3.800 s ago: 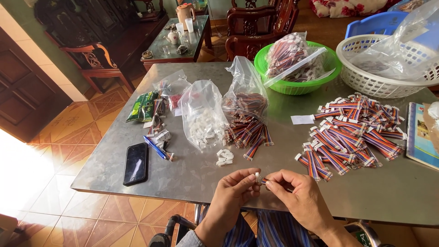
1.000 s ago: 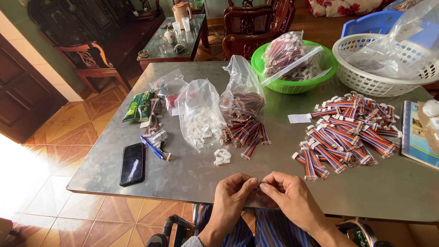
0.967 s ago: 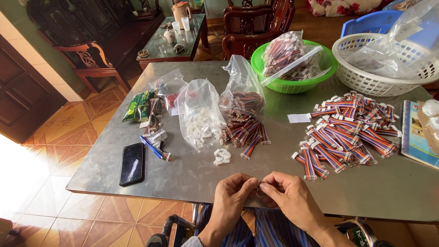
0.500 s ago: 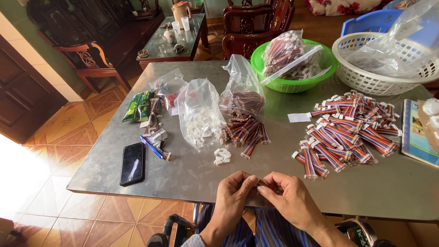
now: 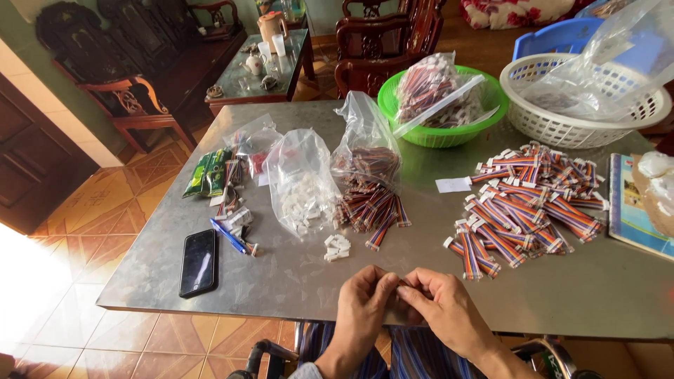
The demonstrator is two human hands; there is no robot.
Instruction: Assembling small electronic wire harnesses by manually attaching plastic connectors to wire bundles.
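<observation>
My left hand (image 5: 366, 305) and my right hand (image 5: 441, 307) meet fingertip to fingertip at the near edge of the metal table (image 5: 295, 274), pinching a small part that the fingers hide almost fully. Just beyond them lie a few loose white connectors (image 5: 338, 246) and a spill of short multicoloured ribbon cables (image 5: 371, 208) from an open clear bag (image 5: 366, 151). A second clear bag (image 5: 302, 184) holds white connectors. To the right lies a big pile of ribbon cables with white ends (image 5: 523, 198).
A black phone (image 5: 198, 262) and a blue pen (image 5: 227, 235) lie at the left, by green packets (image 5: 208, 172). A green bowl (image 5: 491, 100) with bagged cables and a white basket (image 5: 576, 126) stand at the back. A booklet (image 5: 632, 210) lies right. Wooden chairs stand beyond.
My hands have drawn closer together and a little nearer to me; the small part once visible between the fingertips is now covered. Nothing on the table has moved.
</observation>
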